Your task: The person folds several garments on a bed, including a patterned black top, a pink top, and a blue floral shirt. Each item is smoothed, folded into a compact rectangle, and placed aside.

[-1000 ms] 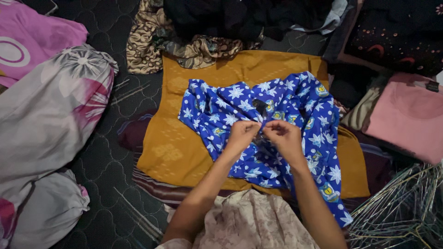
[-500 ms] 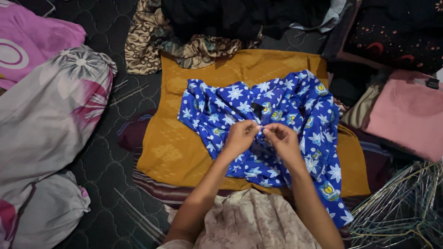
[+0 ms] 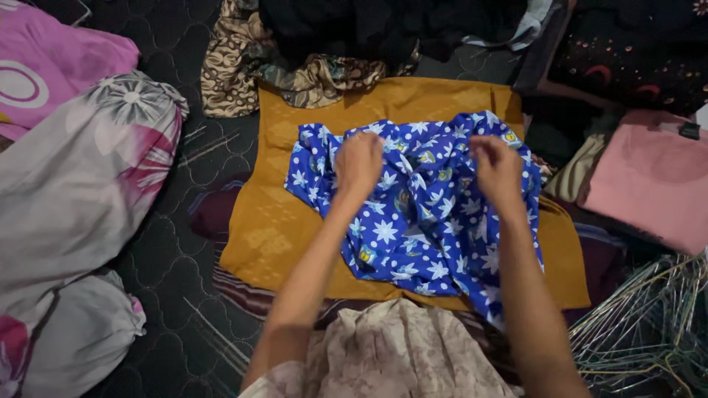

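Both our hands pinch the blue shirt (image 3: 420, 214), a star-print garment: left hand (image 3: 358, 163) closed on its upper left part, right hand (image 3: 496, 168) closed on its upper right, hands well apart. Shirt lies crumpled on a mustard cloth (image 3: 280, 236), roughly at its center. Beyond the mustard cloth: brown patterned fabric (image 3: 236, 66) & dark clothes (image 3: 369, 29). Left of it: grey floral pillow (image 3: 81, 184). Right of it: folded pink top (image 3: 649, 184); wire hangers (image 3: 649, 324) toward its near right corner.
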